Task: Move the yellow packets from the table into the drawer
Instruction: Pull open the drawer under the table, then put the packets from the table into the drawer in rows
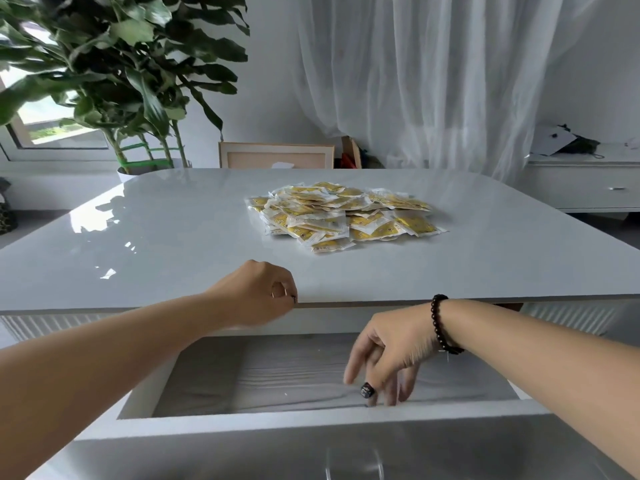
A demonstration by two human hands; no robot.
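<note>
we see the white pull-out drawer (311, 422) open and bare; the heap of yellow foil packets (343, 214) waits on the glossy grey table (173, 237). left hand (254, 294) loosely curled, right hand (391, 355) spread; both hold nothing.

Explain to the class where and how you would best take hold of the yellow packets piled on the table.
Probably by the near edge of the pile of yellow packets, reached from the drawer side. The packets lie flat and overlapping, loose corners sticking out toward the person, so fingers could slide under and scoop several. Both the left hand and right hand look empty, near the open drawer.
</note>
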